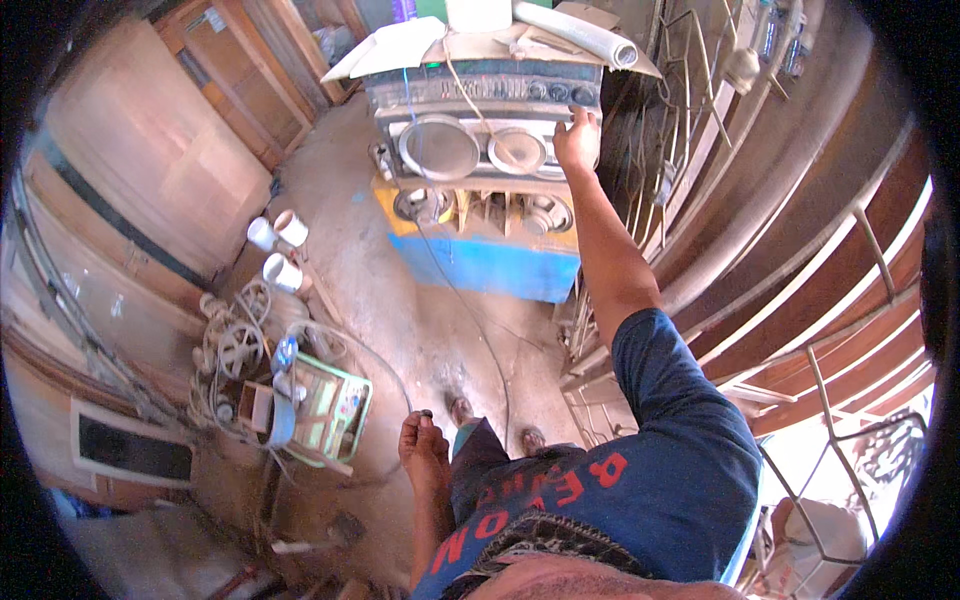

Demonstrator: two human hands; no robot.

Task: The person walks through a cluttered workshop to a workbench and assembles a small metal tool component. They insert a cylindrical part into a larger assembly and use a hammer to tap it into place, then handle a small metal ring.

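Right hand (576,140) up at the right end of the stereo (460,108), fingers partly bent near the knobs (535,92); cannot tell from here whether touching or gripping the nearest one; left hand (425,455) low, near the body, closed around a small dark object (427,413), too small to identify; stereo straight ahead, on top of the blue and yellow cabinet (490,270), beneath a cardboard sheet (495,48) with a rolled tube (575,33) on it; for good work at the controls, best to pinch one knob lightly between thumb and forefinger; turn slowly, from the wrist, in small steps; avoid shoving the stereo, for fear of shaking the tube loose; keep knuckles off the round speakers (440,150), probably easy to dent; leave slack in the white cord (465,88) across the front, without tugging; hold the left hand well clear; keep shoes off the dark cable (489,340) on the floor.
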